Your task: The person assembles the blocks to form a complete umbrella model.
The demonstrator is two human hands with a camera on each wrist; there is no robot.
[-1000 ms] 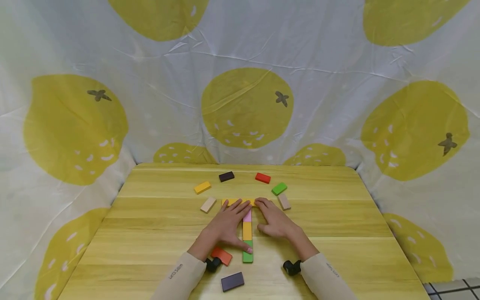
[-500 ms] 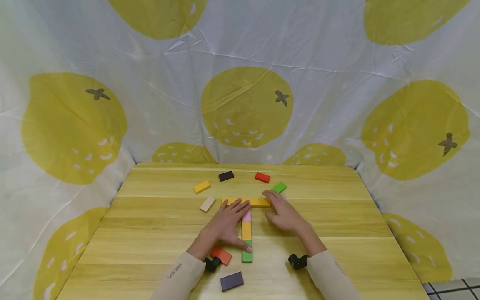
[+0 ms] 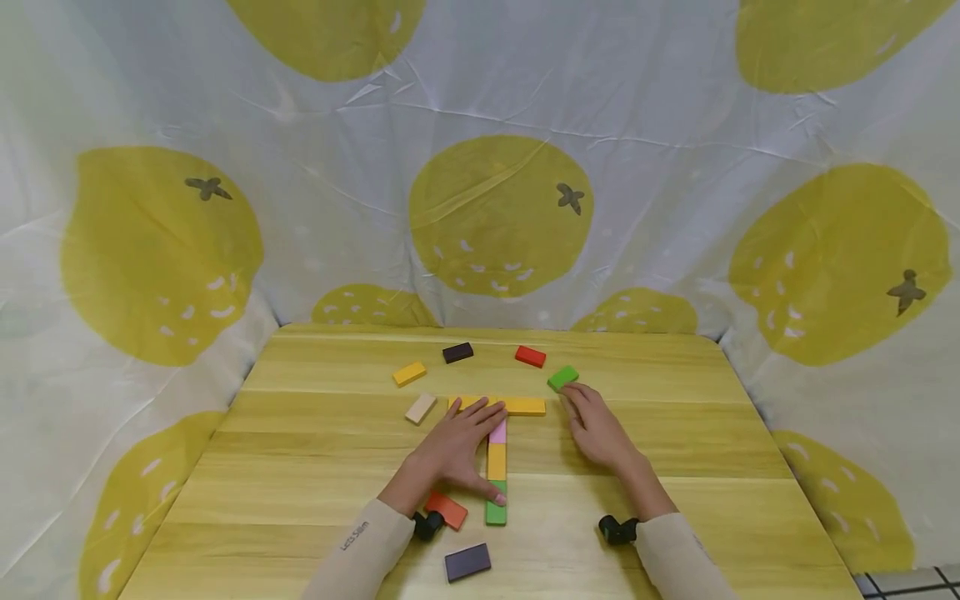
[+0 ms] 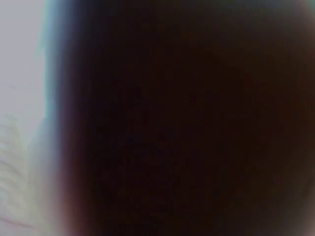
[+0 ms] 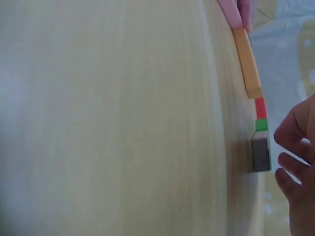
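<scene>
A slate-purple block (image 3: 467,563) is laid nearest, and just beyond it, to the left, a red-orange block (image 3: 450,510) is partly covered by the black wrist camera (image 3: 428,526). Farther on, a straight column is formed by a green block (image 3: 496,515), a yellow block (image 3: 497,461) and a pink block (image 3: 497,430), met at the far end by a crosswise orange-yellow bar (image 3: 526,407). The bar's left part is covered by the left hand (image 3: 456,450), whose fingers are spread, with the thumb laid on the green block and nothing gripped. The right hand (image 3: 602,427) has just been drawn off the bar and taken rightward, so the bar's right part has been bared; this end seems to be treated as set, while the join is steadied by the left hand. The right fingers are loosely bent, with nothing seen held; in the right wrist view a grey-brown block (image 5: 261,151) is shown just beside them. Beyond, an arc is made by a pale block (image 3: 421,409), an amber block (image 3: 409,373), a black block (image 3: 458,352), a red block (image 3: 530,357) and a lime block (image 3: 562,377). All are carried by a wood-grained table (image 3: 300,467), behind which a lemon-printed curtain (image 3: 660,100) is hung.
</scene>
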